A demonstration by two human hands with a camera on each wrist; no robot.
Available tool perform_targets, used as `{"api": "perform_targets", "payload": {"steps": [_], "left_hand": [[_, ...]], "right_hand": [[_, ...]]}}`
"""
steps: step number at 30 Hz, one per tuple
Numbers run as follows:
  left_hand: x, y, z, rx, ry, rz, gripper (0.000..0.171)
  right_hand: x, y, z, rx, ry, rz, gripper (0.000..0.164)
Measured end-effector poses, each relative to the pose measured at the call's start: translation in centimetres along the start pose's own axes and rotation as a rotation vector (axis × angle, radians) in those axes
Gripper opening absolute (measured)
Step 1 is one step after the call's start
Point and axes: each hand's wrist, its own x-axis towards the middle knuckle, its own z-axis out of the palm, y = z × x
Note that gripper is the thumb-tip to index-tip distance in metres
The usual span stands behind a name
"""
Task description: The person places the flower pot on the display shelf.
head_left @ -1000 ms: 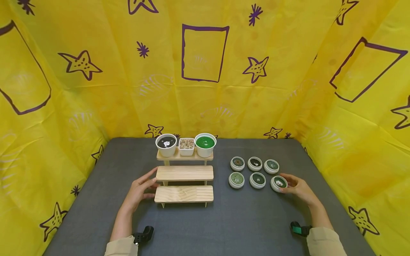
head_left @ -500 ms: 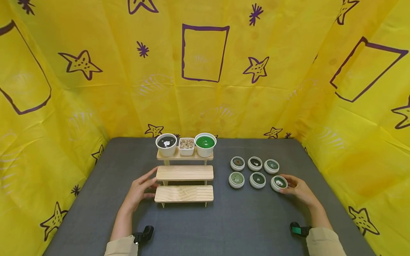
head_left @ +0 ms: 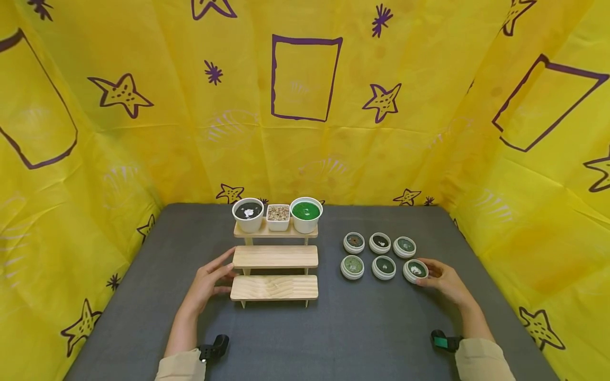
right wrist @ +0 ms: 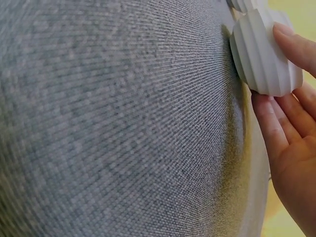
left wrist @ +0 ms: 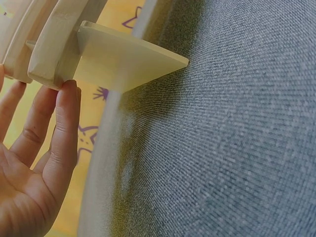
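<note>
A three-tier wooden stand [head_left: 275,257] stands left of centre on the table. My left hand [head_left: 207,280] is at its left end, thumb by the middle tier; in the left wrist view, fairly straight fingertips touch the rounded shelf ends [left wrist: 47,64]. On the right, my right hand [head_left: 443,281] holds a small white cup [head_left: 415,270] filled with something dark green with a white swirl. The right wrist view shows the fluted side of this cup [right wrist: 264,54], with the thumb on one side and fingers on the other. It stays low at the grey cloth.
On the stand's top tier are a white cup of dark filling [head_left: 249,212], a square dish of speckled bits [head_left: 278,217] and a bright green cup [head_left: 306,214]. Several small white cups [head_left: 383,268] form two rows beside my right hand. Yellow cloth [head_left: 305,153] surrounds the table [head_left: 305,344].
Almost nothing moves. Both hands stay in place, the left at the stand and the right on the small cup; the head view shifts very slightly.
</note>
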Motion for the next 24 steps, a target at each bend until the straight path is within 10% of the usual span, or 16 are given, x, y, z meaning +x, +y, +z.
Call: {"api": "perform_targets", "payload": {"steps": [24], "left_hand": [[0.0, 0.2, 0.0, 0.001, -0.001, 0.004, 0.053]], "right_hand": [[0.2, -1.8, -0.7, -0.004, 0.056, -0.030, 0.063]]}}
